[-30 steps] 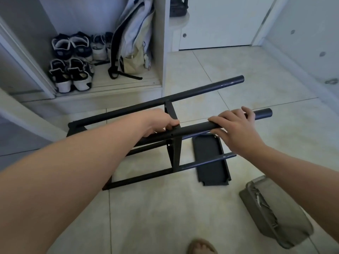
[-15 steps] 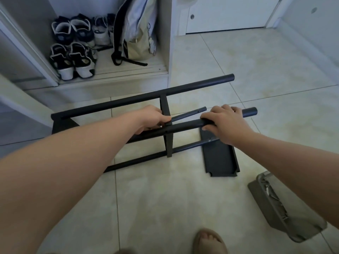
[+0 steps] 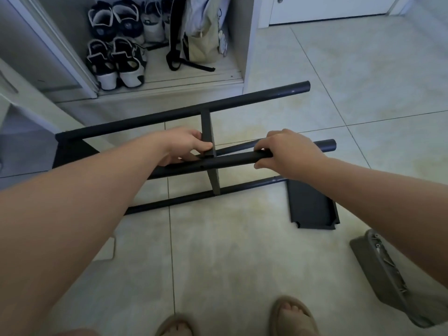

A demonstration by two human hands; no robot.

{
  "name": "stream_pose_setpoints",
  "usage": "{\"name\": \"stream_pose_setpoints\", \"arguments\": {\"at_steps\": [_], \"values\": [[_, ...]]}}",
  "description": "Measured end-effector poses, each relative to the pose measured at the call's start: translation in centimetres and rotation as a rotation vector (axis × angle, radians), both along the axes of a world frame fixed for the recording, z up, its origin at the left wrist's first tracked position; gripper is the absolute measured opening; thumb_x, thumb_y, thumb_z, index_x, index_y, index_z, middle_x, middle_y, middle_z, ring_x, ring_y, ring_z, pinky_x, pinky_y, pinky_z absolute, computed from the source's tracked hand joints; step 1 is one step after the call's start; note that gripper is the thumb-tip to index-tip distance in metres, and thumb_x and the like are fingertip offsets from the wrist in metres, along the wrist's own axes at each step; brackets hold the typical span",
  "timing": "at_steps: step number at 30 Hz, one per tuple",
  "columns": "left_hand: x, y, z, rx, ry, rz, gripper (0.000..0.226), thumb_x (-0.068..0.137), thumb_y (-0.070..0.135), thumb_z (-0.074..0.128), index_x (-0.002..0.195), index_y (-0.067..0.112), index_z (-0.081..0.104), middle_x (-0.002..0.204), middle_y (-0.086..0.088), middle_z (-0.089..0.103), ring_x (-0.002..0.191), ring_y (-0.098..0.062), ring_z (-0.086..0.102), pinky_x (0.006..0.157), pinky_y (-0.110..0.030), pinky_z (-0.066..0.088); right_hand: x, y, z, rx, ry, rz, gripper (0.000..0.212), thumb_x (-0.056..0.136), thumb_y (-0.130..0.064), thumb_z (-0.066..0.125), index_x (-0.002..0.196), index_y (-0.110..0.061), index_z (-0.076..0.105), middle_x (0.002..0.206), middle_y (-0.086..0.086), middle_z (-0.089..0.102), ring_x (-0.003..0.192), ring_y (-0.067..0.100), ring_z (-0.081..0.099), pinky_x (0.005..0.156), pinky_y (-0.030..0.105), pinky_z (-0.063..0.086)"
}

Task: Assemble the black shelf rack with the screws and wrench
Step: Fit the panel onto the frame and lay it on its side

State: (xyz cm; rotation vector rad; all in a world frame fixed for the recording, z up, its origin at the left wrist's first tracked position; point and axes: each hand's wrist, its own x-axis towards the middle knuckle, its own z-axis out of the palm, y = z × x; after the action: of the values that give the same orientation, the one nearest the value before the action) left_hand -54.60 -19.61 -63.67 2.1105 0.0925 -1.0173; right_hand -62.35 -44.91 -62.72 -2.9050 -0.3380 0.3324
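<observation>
Head view: the half-built rack (image 3: 242, 101) lies sideways on the floor (image 3: 242, 251). The left grip (image 3: 186, 146) clasps its crossbar (image 3: 206, 127) joint; the right grip (image 3: 288, 154) wraps the near tube (image 3: 232, 161). The steel looks stiff, light and smooth, best held near joints.

One view: head-worn cam, wide-angle, straight lines bowed twd the edges. Faces fwd and steeply down onto the tiled floor (image 3: 242, 251). Wearer's feet (image 3: 291, 316) sit at the btm edge, so the cam is nearly above them. Forearms enter from the btm corners. Left hand (image 3: 186, 144) and right hand (image 3: 288, 154) grip the black rack (image 3: 232, 161) mid-frame, at arm's reach. Top of frame takes in the shoe cabinet (image 3: 247, 57) and door base (image 3: 327, 8).
</observation>
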Motion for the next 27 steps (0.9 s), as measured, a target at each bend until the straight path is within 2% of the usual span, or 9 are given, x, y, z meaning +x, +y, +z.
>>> {"name": "stream_pose_setpoints", "arguments": {"at_steps": [2,6,9,11,15,17,20,23,27], "values": [[0.0,1.0,-0.1,0.014,0.008,0.011,0.028,0.095,0.034,0.066,0.118,0.02,0.062,0.118,-0.001,0.068,0.101,-0.02,0.066,0.086,-0.037,0.044,0.1,0.9,-0.2,0.012,0.01,0.008,0.026,0.094,-0.047,0.067,0.113,-0.029,0.068,0.097,-0.008,0.054,0.095,0.017,0.05,0.074,0.036,0.045],[-0.6,2.1,-0.3,0.024,-0.003,0.04,0.008,0.095,0.034,0.066,0.099,0.029,0.063,0.111,0.003,0.068,0.103,-0.018,0.065,0.088,-0.036,0.044,0.1,2.3,-0.5,0.032,0.042,-0.002,0.027,0.093,-0.046,0.068,0.114,-0.028,0.068,0.1,-0.007,0.056,0.096,0.018,0.052,0.074,0.034,0.045],[-1.0,2.2,-0.6,0.014,-0.027,0.066,0.011,0.095,0.033,0.067,0.087,0.031,0.059,0.099,0.009,0.065,0.093,-0.012,0.064,0.072,-0.029,0.041,0.0,2.8,-0.6,0.029,0.073,-0.021,0.027,0.093,-0.044,0.068,0.113,-0.026,0.069,0.102,-0.004,0.058,0.098,0.02,0.054,0.082,0.04,0.05],[-1.0,1.9,-0.7,0.002,-0.031,0.075,0.01,0.094,0.033,0.067,0.088,0.03,0.061,0.097,0.01,0.066,0.088,-0.01,0.064,0.067,-0.027,0.039,0.0,2.8,-0.6,0.021,0.079,-0.035,0.027,0.093,-0.044,0.068,0.113,-0.026,0.069,0.103,-0.003,0.059,0.099,0.021,0.054,0.084,0.041,0.051],[-0.7,1.8,-0.9,-0.002,-0.032,0.068,0.015,0.094,0.035,0.067,0.107,0.026,0.067,0.112,0.004,0.07,0.095,-0.014,0.066,0.08,-0.029,0.045,0.0,2.6,-0.4,0.022,0.08,-0.05,0.026,0.093,-0.043,0.068,0.113,-0.026,0.069,0.101,-0.004,0.058,0.099,0.023,0.055,0.083,0.041,0.051],[-0.6,1.9,-1.1,-0.013,-0.031,0.065,0.009,0.094,0.034,0.068,0.099,0.028,0.065,0.109,0.003,0.069,0.094,-0.014,0.067,0.091,-0.033,0.045,0.0,2.7,-0.5,0.022,0.086,-0.047,0.025,0.093,-0.043,0.069,0.111,-0.027,0.069,0.098,-0.005,0.056,0.097,0.022,0.055,0.08,0.04,0.051],[-0.5,1.9,-1.3,-0.023,-0.036,0.07,0.007,0.094,0.033,0.068,0.094,0.029,0.063,0.103,0.005,0.068,0.089,-0.012,0.066,0.097,-0.034,0.045,0.1,2.6,-0.5,0.021,0.084,-0.046,0.023,0.093,-0.043,0.069,0.11,-0.027,0.069,0.099,-0.006,0.056,0.096,0.022,0.055,0.08,0.04,0.05],[-0.3,1.9,-1.5,-0.037,-0.043,0.084,0.013,0.094,0.032,0.068,0.103,0.023,0.066,0.107,0.001,0.07,0.087,-0.013,0.067,0.095,-0.033,0.047,0.3,2.8,-0.4,0.03,0.088,-0.051,0.022,0.093,-0.043,0.069,0.108,-0.027,0.069,0.096,-0.006,0.056,0.095,0.022,0.055,0.079,0.039,0.049],[-0.4,1.8,-2.3,-0.03,-0.048,0.071,0.013,0.093,0.03,0.07,0.097,0.019,0.064,0.103,-0.002,0.07,0.092,-0.017,0.068,0.087,-0.03,0.051,0.1,2.9,-0.7,0.027,0.125,-0.056,0.02,0.093,-0.042,0.07,0.105,-0.026,0.069,0.098,-0.004,0.059,0.092,0.022,0.056,0.077,0.039,0.051]]}}
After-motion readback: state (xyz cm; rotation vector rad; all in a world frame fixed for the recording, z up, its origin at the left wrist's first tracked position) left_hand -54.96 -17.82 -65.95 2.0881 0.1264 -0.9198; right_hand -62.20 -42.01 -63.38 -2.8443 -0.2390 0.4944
